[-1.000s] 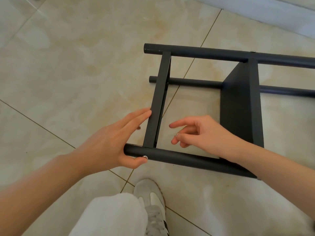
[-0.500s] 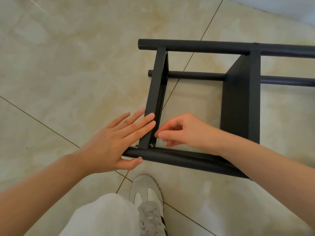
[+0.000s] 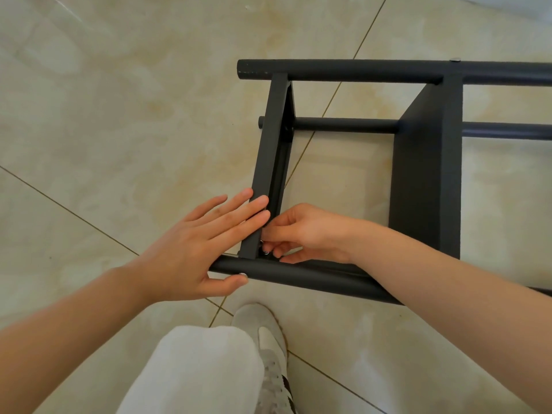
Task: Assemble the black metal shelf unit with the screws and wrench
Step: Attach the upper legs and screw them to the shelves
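Now: shelf unit point(image 3: 424, 174) on floor point(image 3: 119, 115), 1 o'clock; left hand point(image 3: 194, 243) flat on crossbar point(image 3: 268, 150), thumb against screw head point(image 3: 243, 274); right hand point(image 3: 304, 231) pinches silver fastener point(image 3: 264, 251) at crossbar's 6 o'clock end. Advice: brace firm, start thread square, finger-tight first.

We look over the black shelf frame point(image 3: 424, 174), the pale shoe point(image 3: 270, 334) and the floor tiles point(image 3: 119, 115) as they stand right now, and we can read no text, label, brand or number on any of them.
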Demonstrator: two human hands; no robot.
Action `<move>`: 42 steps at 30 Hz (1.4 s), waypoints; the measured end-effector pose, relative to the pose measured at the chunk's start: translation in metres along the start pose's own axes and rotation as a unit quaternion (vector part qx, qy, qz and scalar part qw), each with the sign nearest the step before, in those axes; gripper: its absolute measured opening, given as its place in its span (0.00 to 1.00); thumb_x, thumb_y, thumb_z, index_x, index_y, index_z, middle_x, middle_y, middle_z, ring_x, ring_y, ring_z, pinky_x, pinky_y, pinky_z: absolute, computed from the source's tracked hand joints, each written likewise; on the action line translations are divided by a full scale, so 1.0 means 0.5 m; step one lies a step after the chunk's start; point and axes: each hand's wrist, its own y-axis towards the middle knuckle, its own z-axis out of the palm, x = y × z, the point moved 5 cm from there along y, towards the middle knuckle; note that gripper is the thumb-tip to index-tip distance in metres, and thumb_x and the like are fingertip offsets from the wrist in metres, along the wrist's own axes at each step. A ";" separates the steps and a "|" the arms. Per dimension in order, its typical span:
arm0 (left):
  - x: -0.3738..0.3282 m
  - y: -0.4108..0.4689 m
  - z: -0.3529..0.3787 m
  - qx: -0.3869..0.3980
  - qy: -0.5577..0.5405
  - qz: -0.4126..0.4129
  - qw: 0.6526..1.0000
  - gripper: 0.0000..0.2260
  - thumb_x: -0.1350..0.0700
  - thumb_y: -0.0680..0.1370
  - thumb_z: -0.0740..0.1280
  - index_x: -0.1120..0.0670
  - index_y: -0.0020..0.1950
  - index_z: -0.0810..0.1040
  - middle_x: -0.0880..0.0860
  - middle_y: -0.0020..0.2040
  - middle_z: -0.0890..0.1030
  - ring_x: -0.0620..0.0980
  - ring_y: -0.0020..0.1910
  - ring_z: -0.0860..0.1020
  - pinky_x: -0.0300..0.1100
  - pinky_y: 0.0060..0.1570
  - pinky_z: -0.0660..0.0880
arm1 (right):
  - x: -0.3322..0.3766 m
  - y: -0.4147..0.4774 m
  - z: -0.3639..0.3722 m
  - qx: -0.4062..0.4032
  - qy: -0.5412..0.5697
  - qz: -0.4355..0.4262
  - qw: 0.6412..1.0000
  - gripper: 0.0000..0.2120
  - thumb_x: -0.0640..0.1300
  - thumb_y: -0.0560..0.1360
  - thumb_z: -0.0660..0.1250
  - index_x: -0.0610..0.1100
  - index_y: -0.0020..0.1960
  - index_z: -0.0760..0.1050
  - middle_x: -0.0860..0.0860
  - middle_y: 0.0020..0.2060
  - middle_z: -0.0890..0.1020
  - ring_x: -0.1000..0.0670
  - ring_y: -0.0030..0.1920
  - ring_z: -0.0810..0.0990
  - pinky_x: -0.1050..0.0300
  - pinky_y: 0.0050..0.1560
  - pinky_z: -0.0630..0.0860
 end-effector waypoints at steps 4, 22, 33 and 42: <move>-0.001 0.002 0.001 -0.005 -0.014 -0.002 1.000 0.34 0.39 0.81 0.59 0.54 0.82 0.56 0.52 0.83 0.54 0.54 0.82 0.52 0.47 0.80 0.49 | -0.002 0.001 -0.001 0.018 0.000 0.028 0.999 0.09 0.47 0.78 0.69 0.48 0.40 0.83 0.51 0.40 0.82 0.53 0.40 0.78 0.56 0.48 0.78; -0.004 0.004 0.003 -0.011 -0.035 -0.016 0.999 0.36 0.42 0.78 0.63 0.55 0.82 0.57 0.52 0.83 0.56 0.54 0.82 0.53 0.43 0.79 0.51 | 0.004 0.013 0.008 -0.003 -0.070 0.007 0.998 0.08 0.45 0.75 0.71 0.48 0.37 0.81 0.49 0.40 0.79 0.50 0.45 0.76 0.53 0.56 0.79; -0.007 0.003 0.004 -0.014 -0.041 -0.024 0.999 0.37 0.43 0.77 0.65 0.55 0.81 0.58 0.51 0.83 0.56 0.54 0.82 0.54 0.42 0.79 0.51 | -0.005 0.021 0.004 0.055 -0.025 0.020 0.998 0.09 0.41 0.74 0.72 0.47 0.35 0.83 0.53 0.30 0.77 0.53 0.38 0.75 0.58 0.46 0.77; -0.009 0.005 0.000 -0.012 -0.036 -0.025 0.999 0.36 0.43 0.76 0.65 0.55 0.81 0.60 0.52 0.82 0.57 0.53 0.82 0.54 0.44 0.79 0.51 | -0.011 0.035 0.005 0.037 -0.030 0.025 0.999 0.12 0.44 0.73 0.73 0.49 0.31 0.82 0.53 0.30 0.77 0.52 0.38 0.74 0.59 0.45 0.77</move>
